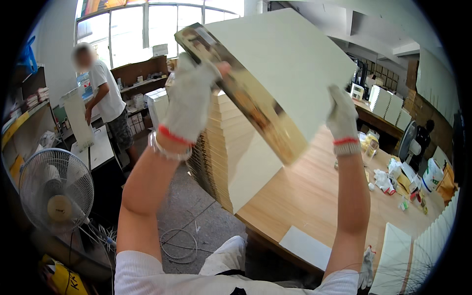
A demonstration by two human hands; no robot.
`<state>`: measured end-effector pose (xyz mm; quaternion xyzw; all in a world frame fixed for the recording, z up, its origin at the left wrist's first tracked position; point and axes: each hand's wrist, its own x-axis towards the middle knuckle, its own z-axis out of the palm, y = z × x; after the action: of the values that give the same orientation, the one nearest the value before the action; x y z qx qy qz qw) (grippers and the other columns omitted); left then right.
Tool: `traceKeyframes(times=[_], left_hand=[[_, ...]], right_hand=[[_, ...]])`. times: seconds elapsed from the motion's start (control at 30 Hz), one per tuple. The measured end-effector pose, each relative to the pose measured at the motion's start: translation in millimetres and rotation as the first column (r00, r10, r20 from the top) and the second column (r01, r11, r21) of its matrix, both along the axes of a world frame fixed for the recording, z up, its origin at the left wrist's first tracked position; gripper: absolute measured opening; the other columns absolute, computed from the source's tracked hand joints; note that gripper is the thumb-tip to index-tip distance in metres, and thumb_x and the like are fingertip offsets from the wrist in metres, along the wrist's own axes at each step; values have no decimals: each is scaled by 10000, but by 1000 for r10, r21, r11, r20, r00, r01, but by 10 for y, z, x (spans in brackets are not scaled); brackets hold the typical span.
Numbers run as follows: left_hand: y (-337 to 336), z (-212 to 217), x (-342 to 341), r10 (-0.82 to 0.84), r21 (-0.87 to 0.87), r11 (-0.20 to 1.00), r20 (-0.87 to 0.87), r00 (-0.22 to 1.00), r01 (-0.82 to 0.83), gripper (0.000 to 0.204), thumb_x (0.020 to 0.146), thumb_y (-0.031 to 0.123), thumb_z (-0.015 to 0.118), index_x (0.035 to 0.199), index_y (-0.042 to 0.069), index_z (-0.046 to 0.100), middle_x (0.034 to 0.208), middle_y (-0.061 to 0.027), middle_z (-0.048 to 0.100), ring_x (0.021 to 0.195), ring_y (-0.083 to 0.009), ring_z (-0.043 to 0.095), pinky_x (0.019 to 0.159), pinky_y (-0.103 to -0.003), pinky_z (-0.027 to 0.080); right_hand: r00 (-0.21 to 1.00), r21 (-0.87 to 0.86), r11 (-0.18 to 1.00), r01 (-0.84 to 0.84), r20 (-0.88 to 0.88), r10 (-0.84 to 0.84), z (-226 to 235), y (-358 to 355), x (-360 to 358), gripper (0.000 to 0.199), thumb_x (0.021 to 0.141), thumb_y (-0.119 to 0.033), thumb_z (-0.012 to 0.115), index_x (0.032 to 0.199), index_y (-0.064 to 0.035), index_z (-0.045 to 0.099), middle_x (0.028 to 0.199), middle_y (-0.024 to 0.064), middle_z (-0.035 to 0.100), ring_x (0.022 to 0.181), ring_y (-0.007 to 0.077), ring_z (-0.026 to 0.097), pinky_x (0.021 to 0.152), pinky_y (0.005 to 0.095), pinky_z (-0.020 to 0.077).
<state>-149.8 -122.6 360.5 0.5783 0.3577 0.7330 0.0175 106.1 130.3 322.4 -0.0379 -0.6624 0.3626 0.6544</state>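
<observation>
A large flat white panel (pixel 280 59) is held up in front of me, tilted above the table. A brown and cream printed picture runs along its thick side edge. My left hand (pixel 189 96), in a white knit glove with a red cuff band, grips the upper left end of that printed edge. On the opposite side my right hand (pixel 342 114), gloved the same way, holds the panel's right edge. Part of its fingers is hidden behind the panel. Below the panel a tall stack of similar panels (pixel 216 157) stands at the left end of the wooden table (pixel 300 196).
Cluttered gloves and wrappers (pixel 388 182) lie at the table's right side. A white sheet (pixel 307 246) rests on its near edge. A standing fan (pixel 56 191) is at my left, with a cable (pixel 179 241) on the floor. A co-worker (pixel 105 88) handles a white board beyond.
</observation>
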Motion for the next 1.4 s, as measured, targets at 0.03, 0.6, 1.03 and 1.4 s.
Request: traceKeyframes(times=[0.03, 0.6, 1.03, 1.4], left_hand=[[106, 98, -250, 156, 60, 986, 7, 988, -156, 311, 881, 99, 586, 1143, -25, 475, 1036, -99, 594, 894, -156, 616, 815, -309, 536], [556, -270, -1376, 633, -257, 683, -258, 730, -684, 301, 771, 40, 565, 1066, -21, 566, 1009, -199, 603, 930, -316, 592, 815, -396, 485], [172, -1592, 2203, -262, -23, 757, -926, 271, 654, 292, 765, 112, 702, 1037, 62, 609, 922, -108, 667, 879, -307, 654, 897, -465, 501], [22, -3156, 5635, -161, -51, 715, -982, 94, 697, 533, 671, 214, 742, 1150, 54, 573, 1264, -119, 555, 1204, -323, 507, 1008, -464, 391]], right_hand=[[960, 128, 969, 210, 160, -229, 116, 11, -205, 314, 862, -96, 657, 1160, -20, 599, 1043, 140, 661, 943, 247, 650, 824, 315, 528], [944, -470, 864, 180, 330, -17, 106, -205, -1126, 564, 917, -569, 545, 1089, -32, 571, 839, 80, 610, 640, 191, 580, 550, 330, 523], [985, -772, 614, 166, 95, -146, -2833, -2956, 2632, 479, 1007, -319, 502, 1348, 15, 467, 868, 58, 638, 701, 125, 651, 541, 242, 549], [636, -919, 326, 220, -119, -763, -3702, -4667, 3409, 365, 1000, -245, 519, 1275, -5, 523, 852, 75, 635, 666, 121, 633, 527, 243, 543]])
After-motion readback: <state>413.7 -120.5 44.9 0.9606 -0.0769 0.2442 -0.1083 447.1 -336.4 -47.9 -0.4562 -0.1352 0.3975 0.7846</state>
